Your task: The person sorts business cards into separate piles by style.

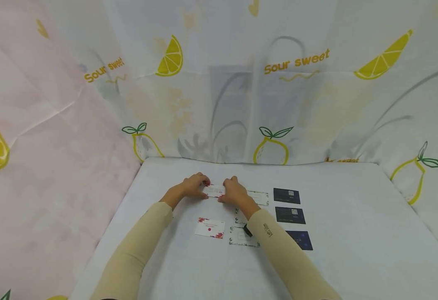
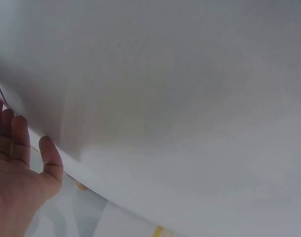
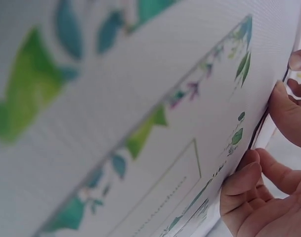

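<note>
Between both hands, in the head view, lies a white card [image 1: 214, 191] with red floral corners and small print. My left hand [image 1: 194, 186] holds its left end, thumb on the near side and fingers on the far side. At the right end my right hand [image 1: 235, 192] grips it the same way. The left wrist view catches the left hand [image 2: 21, 168] at its edge, with only a sliver of card showing. In the right wrist view, fingers of the right hand [image 3: 264, 197] appear beyond a green-leaf card [image 3: 185, 143]. A second red-flowered card [image 1: 209, 228] lies nearer me.
Right of the red cards runs a column of green-leaf cards [image 1: 244, 241], partly hidden by the right forearm. Further right is a column of dark blue cards [image 1: 287, 196], the nearest partly covered by the sleeve. A lemon-print curtain [image 1: 219, 104] hangs behind the white table [image 1: 354, 225].
</note>
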Action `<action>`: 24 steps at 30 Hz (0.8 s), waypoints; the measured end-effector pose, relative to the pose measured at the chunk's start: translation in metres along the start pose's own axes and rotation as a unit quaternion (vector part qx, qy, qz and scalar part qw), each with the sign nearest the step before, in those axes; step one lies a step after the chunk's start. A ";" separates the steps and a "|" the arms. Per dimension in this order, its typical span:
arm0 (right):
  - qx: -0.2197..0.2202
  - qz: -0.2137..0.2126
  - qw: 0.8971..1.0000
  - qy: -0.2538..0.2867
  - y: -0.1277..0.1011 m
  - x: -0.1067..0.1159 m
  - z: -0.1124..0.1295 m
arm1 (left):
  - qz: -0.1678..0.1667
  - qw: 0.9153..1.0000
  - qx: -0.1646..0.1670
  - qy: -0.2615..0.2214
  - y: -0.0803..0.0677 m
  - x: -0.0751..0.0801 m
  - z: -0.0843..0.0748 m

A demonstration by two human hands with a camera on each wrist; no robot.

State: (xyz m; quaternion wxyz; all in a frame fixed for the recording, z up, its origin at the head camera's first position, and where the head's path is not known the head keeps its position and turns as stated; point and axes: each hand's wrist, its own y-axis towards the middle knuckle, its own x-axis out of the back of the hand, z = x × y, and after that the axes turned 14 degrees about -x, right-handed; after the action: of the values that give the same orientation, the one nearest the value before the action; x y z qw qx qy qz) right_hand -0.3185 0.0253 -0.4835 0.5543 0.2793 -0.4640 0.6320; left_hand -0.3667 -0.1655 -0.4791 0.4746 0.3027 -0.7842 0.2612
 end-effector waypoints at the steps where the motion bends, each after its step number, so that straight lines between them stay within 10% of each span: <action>1: 0.001 -0.001 1.000 -0.002 0.000 0.000 0.000 | 0.000 1.000 -0.001 0.001 0.000 0.000 0.000; 24: 0.015 -0.066 0.997 -0.038 -0.008 -0.008 0.004 | -0.053 0.997 0.015 0.049 -0.010 -0.008 -0.003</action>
State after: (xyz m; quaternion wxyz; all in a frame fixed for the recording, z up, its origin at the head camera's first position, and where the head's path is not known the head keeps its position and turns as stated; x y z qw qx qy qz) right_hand -0.3101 0.0172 -0.4868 0.5722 0.3414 -0.4556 0.5903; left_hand -0.3553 -0.1684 -0.4843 0.5214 0.3379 -0.7386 0.2616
